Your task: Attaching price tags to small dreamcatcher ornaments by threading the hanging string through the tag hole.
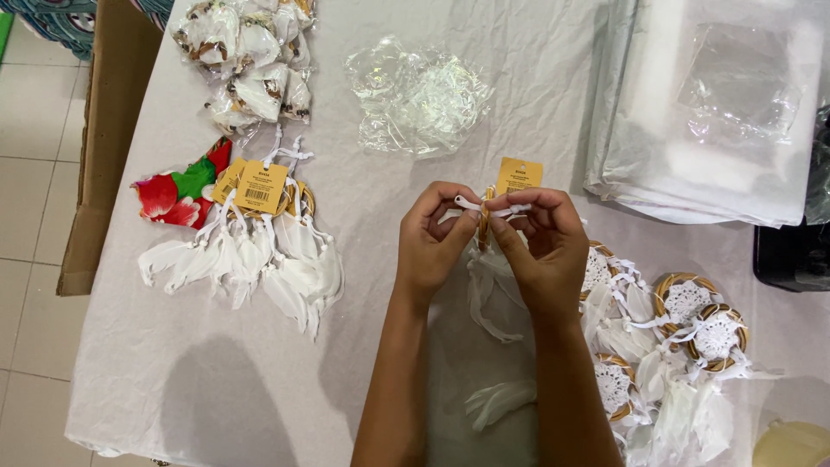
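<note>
Both hands, left hand (435, 238) and right hand (543, 246), are pinched on a small dreamcatcher (484, 227) above the white tablecloth (372, 199). It is judged light and delicate, best gripped by its stiff hoop.

Bright, even light, soft shadows, sharp

head camera, looking down, close over table (156, 363)

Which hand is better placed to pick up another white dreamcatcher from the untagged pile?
Right hand, probably: the untagged white woven dreamcatchers with wooden rings lie just beside its wrist, while the left hand sits farther away.
</note>
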